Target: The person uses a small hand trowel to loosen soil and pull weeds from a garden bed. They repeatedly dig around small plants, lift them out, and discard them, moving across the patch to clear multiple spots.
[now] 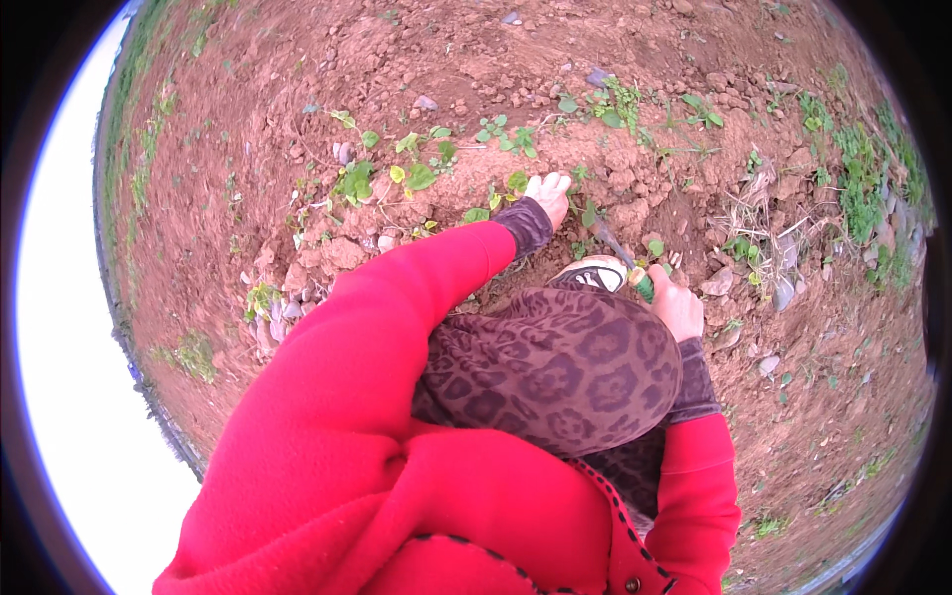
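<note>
My left hand (549, 199) reaches down to the soil among small green weeds, its fingers bent downward. Leaves show on both sides of it, such as a rounded green leaf (588, 213) to its right. The fingertips are hidden, so I cannot tell whether they pinch a stem. My right hand (678, 306) grips the green handle of a narrow-bladed hand tool (616, 244). The metal blade slants up and left, and its tip lies at the soil near the left hand. Just left of the handle is my black-and-white sneaker (601, 274).
Reddish, cloddy soil (446, 67) spreads all around. A strip of low weeds (420, 177) crosses the ground in front. Dry stalks (758, 216) and grey stones (784, 291) lie to the right, with more stones (282, 309) left of my sleeve. My bent knee (595, 364) stands between my arms.
</note>
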The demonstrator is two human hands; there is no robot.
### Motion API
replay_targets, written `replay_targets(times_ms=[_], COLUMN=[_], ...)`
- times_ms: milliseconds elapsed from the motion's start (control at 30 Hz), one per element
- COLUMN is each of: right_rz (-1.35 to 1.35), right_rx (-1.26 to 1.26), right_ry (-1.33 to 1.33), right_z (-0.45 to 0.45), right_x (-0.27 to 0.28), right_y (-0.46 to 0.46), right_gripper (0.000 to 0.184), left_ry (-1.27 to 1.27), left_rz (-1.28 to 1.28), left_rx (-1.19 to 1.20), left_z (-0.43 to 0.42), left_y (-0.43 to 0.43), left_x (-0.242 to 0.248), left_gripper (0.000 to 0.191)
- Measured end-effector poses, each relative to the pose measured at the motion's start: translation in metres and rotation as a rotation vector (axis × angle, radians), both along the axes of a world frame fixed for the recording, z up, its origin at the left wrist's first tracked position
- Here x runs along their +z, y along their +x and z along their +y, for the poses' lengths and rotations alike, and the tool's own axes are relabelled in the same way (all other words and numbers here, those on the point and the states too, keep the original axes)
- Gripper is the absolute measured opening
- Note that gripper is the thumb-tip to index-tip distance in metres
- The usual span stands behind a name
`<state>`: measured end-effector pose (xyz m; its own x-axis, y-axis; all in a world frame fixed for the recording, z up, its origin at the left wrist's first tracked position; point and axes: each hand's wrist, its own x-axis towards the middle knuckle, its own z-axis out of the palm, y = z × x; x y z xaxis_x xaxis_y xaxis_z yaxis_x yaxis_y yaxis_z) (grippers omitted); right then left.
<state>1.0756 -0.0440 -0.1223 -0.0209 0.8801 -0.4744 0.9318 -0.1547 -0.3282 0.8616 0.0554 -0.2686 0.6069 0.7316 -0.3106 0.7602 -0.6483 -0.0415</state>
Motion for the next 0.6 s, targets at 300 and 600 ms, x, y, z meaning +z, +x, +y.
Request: replay_targets(times_ms=[300,600], right_rz=[-0.041,0.063], right_rx=[-0.033,0.030], right_ry=[0.042,0.083], right_z=[0.003,0.007], right_x=[0.008,0.010], right_y=[0.007,0.006], right_gripper=[0.028,0.028], left_ry=[-0.271,-0.570], left_rz=[-0.160,0.254], left_rx=[0.103,0.328], left_z=[-0.015,-0.040], left_y=[-0.030,-0.129], left_x=[0.064,0.091], left_gripper=[0.014,0.041])
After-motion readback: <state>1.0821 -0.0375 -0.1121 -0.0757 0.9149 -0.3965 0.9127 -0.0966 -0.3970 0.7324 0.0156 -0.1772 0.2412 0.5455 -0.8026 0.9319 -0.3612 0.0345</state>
